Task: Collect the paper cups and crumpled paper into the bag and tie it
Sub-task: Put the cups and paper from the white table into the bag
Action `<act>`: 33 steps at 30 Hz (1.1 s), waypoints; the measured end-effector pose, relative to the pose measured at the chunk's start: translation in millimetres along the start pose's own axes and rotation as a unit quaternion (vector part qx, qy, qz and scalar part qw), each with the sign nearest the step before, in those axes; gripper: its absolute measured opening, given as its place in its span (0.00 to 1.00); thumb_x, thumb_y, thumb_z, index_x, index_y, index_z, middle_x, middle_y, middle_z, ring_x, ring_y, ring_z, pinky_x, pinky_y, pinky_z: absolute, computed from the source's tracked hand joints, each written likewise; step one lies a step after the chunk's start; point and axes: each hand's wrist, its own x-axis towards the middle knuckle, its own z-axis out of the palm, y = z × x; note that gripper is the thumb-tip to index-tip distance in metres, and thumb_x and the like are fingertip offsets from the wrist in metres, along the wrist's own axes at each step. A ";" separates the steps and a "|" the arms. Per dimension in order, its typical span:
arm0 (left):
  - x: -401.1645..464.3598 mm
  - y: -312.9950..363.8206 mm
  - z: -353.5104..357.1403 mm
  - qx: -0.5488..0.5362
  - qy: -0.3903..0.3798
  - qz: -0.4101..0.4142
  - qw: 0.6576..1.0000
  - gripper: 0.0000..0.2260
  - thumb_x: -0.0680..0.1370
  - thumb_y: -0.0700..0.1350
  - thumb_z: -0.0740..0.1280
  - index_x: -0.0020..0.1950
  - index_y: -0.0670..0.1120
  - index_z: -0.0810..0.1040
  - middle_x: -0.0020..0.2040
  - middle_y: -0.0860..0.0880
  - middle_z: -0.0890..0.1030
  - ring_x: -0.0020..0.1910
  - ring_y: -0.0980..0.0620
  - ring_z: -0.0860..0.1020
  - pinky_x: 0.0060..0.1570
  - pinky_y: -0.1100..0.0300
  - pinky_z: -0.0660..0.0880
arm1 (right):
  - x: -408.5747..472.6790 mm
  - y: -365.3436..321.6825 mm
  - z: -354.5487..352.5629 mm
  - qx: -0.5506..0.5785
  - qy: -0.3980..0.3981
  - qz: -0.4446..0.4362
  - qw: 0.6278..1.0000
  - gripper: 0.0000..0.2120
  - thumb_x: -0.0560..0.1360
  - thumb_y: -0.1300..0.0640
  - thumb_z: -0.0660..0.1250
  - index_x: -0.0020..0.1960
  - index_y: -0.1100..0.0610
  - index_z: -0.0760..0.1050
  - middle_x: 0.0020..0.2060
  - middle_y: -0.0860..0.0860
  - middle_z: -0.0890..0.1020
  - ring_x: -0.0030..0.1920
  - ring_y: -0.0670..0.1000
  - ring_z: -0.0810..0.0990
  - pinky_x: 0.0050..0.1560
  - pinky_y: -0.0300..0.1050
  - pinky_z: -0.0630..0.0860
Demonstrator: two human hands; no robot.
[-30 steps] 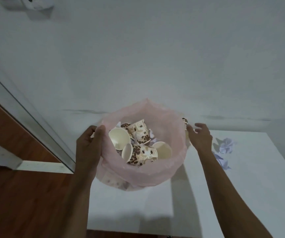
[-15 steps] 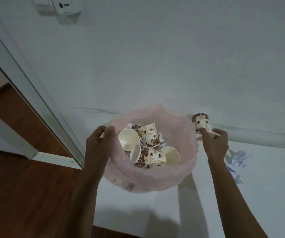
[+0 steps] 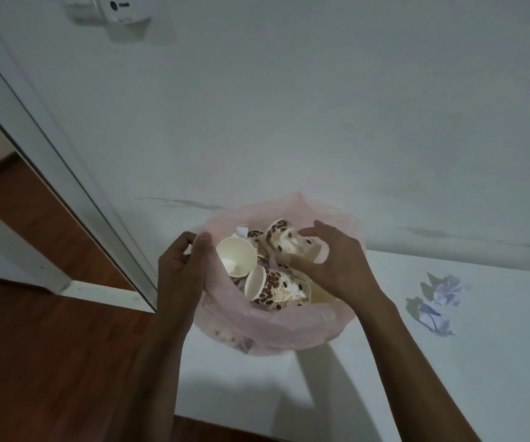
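**Cup held over the open bag**

A bean-printed paper cup (image 3: pixel 281 239) sits above the mouth of the pink bag (image 3: pixel 276 330), with the right hand (image 3: pixel 337 266) curled round it, fingers grasping. More cups (image 3: pixel 236 256) lie inside the bag. The left hand (image 3: pixel 182 275) pinches the bag's left rim, holding it open. The bag stands at the left corner of the white bench (image 3: pixel 416 362). Two crumpled papers (image 3: pixel 448 288) lie on the bench, well to the right.

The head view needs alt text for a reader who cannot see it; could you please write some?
A right hand holds a bean-patterned paper cup over an open pink bag of cups, while the left hand grips the bag's rim. Two crumpled papers lie on the white table to the right.
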 end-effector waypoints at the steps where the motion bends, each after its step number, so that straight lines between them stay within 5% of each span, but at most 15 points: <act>1: -0.3 -1.1 0.4 0.003 0.000 -0.003 1.000 0.11 0.80 0.50 0.65 0.42 0.46 0.79 0.34 0.52 0.80 0.32 0.60 0.77 0.39 0.57 0.75 | -0.5 3.7 -1.1 0.009 0.014 -0.017 1.000 0.20 0.70 0.44 0.75 0.59 0.47 0.79 0.68 0.48 0.76 0.69 0.48 0.72 0.68 0.45 0.66; 5: -3.8 5.0 1.0 -0.018 -0.006 -0.009 1.000 0.16 0.75 0.56 0.64 0.43 0.42 0.78 0.33 0.47 0.78 0.33 0.56 0.75 0.38 0.57 0.71 | -3.1 24.4 -8.3 0.037 0.169 -0.072 0.982 0.11 0.73 0.52 0.73 0.55 0.51 0.81 0.59 0.48 0.82 0.64 0.50 0.76 0.63 0.39 0.67; 10: -2.8 14.4 2.1 -0.007 0.001 0.000 1.000 0.16 0.77 0.53 0.64 0.42 0.40 0.76 0.37 0.38 0.74 0.33 0.54 0.71 0.38 0.57 0.68 | 8.1 61.8 -2.3 0.065 0.287 -0.012 0.956 0.11 0.74 0.58 0.70 0.56 0.54 0.79 0.56 0.50 0.81 0.62 0.53 0.75 0.62 0.39 0.65; 13: 0.1 17.6 0.9 0.013 0.022 -0.007 1.000 0.12 0.80 0.50 0.64 0.40 0.44 0.76 0.33 0.45 0.75 0.31 0.57 0.72 0.37 0.58 0.68 | 23.4 92.7 10.3 0.018 0.253 0.093 0.963 0.16 0.73 0.56 0.70 0.60 0.55 0.77 0.58 0.54 0.80 0.61 0.59 0.75 0.61 0.53 0.71; 17: -5.2 22.4 -1.5 0.036 0.038 0.008 0.999 0.13 0.80 0.49 0.64 0.41 0.42 0.76 0.35 0.45 0.77 0.32 0.59 0.72 0.34 0.63 0.68 | 26.4 134.1 29.1 -0.081 0.157 0.171 0.969 0.22 0.70 0.54 0.71 0.64 0.52 0.76 0.63 0.55 0.79 0.64 0.62 0.73 0.61 0.59 0.74; 22: -12.2 23.0 2.6 -0.019 0.040 -0.010 0.999 0.13 0.80 0.48 0.65 0.40 0.42 0.74 0.34 0.46 0.73 0.34 0.54 0.70 0.35 0.59 0.65 | 23.3 154.6 47.3 -0.114 0.139 0.091 0.979 0.11 0.72 0.62 0.63 0.48 0.56 0.83 0.43 0.55 0.86 0.44 0.61 0.83 0.48 0.49 0.74; 25: -14.2 22.8 4.2 -0.014 0.049 -0.010 0.999 0.13 0.80 0.48 0.65 0.39 0.41 0.73 0.34 0.45 0.71 0.32 0.55 0.69 0.32 0.61 0.63 | 17.1 135.8 41.9 -0.037 0.120 0.070 0.990 0.07 0.74 0.65 0.67 0.48 0.60 0.83 0.41 0.56 0.86 0.41 0.61 0.83 0.47 0.49 0.75; 28: -15.0 21.3 -2.0 0.018 0.075 0.007 0.997 0.13 0.80 0.47 0.65 0.39 0.42 0.75 0.34 0.44 0.74 0.31 0.56 0.69 0.33 0.60 0.64 | 13.7 99.9 23.0 0.099 0.113 0.125 0.981 0.05 0.75 0.55 0.70 0.50 0.54 0.79 0.36 0.45 0.81 0.39 0.49 0.81 0.39 0.22 0.68; 33: -13.7 11.4 -31.9 0.006 0.112 0.021 0.993 0.13 0.80 0.46 0.65 0.36 0.45 0.76 0.29 0.53 0.75 0.30 0.57 0.71 0.34 0.59 0.69 | 6.7 18.8 -3.2 0.186 0.160 0.028 0.969 0.05 0.73 0.50 0.72 0.44 0.49 0.77 0.33 0.44 0.80 0.34 0.42 0.78 0.34 0.25 0.69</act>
